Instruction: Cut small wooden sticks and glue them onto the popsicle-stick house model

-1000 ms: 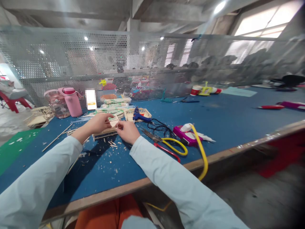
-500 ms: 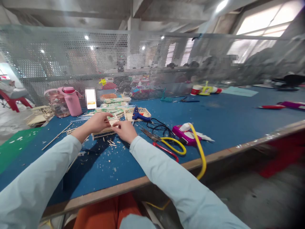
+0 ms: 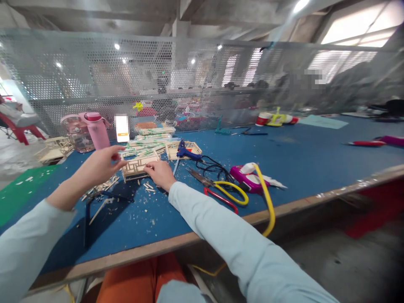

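Observation:
A small model (image 3: 139, 166) built of pale wooden sticks, with a railing-like frame, sits on the blue table. My right hand (image 3: 160, 174) pinches its right front part between thumb and fingers. At the model's left end is my left hand (image 3: 99, 166), thumb and fingers apart; whether the thumb tip touches the frame I cannot tell. Behind the model lie bundled wooden sticks (image 3: 148, 143) in clear wrapping. A second wooden frame piece (image 3: 172, 152) stands to the right, with a blue glue gun (image 3: 187, 154) resting against it.
Scissors (image 3: 227, 191) with yellow and red handles lie right of my hand, near a black cord (image 3: 211, 168) and a magenta tool (image 3: 248, 179). Dark pliers (image 3: 86, 214) and stick offcuts (image 3: 109, 185) lie front left. A pink bottle (image 3: 97, 132) and lit phone (image 3: 122, 128) stand behind.
My left hand has drawn back leftward from the model's top to its left end, uncovering the frame. My right hand has shifted slightly down and left, still at the model.

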The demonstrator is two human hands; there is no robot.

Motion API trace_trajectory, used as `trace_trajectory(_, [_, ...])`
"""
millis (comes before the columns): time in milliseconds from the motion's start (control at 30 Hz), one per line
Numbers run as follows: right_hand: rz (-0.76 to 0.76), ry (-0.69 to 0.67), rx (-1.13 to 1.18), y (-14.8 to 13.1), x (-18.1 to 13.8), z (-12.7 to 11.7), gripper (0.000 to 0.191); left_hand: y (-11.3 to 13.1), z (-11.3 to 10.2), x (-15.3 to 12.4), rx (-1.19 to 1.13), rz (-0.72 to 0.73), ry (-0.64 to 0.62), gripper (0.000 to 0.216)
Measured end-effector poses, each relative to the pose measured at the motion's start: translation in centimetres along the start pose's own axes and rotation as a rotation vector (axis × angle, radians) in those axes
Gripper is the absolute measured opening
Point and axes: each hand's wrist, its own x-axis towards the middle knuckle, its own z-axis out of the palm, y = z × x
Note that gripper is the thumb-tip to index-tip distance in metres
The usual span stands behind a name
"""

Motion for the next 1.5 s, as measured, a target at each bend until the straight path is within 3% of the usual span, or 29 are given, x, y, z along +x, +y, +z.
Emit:
trace_trajectory(133, [0.012,-0.008,0.004,-0.1,0.1,0.0,0.023,-3.0,0.1,-6.0,0.315,-0.255,-0.21,0.047])
trace_trajectory(267, [0.012,-0.001,0.014,-0.1,0.1,0.0,0.023,-3.7,2.0,-10.2,0.293,-0.378,-0.303,0.058])
trace_trajectory(467, [-0.003,0.013,0.013,0.0,-0.1,0.0,0.023,-2.8,3.5,-10.6,0.042,-0.41,-0.164,0.053])
trace_trajectory(633, [-0.048,0.072,0.097,0.0,-0.2,-0.2,0.025,-2.3,1.7,-11.5,0.049,-0.397,0.048,0.049])
trace_trajectory(767, [-0.043,0.224,0.265,-0.2,-0.5,-2.9,0.024,-0.7,-0.1,-12.1,-0.086,-0.38,0.108,0.043])
trace_trajectory(867, [-0.02,0.365,0.414,-0.4,-1.8,-7.4,0.025,1.6,-0.1,-11.2,-0.259,-0.27,-0.001,0.038])
trace_trajectory(1000, [-0.031,0.516,0.497,-0.8,-5.1,-14.5,0.022,6.2,2.5,-8.2,-0.595,-0.055,-0.232,0.029])
trace_trajectory(1133, [-0.064,0.425,0.424,-1.2,-8.4,-18.6,0.016,11.0,6.4,-4.0,-0.727,0.037,-0.274,0.023])
trace_trajectory(1333, [-0.068,0.206,0.281,-0.9,-10.1,-18.4,0.019,14.9,10.8,1.6,-0.499,0.01,-0.163,0.028])
trace_trajectory(1500, [-0.047,0.113,0.3,-0.3,-9.4,-16.2,0.023,14.2,10.9,2.9,-0.343,0.022,-0.141,0.03])
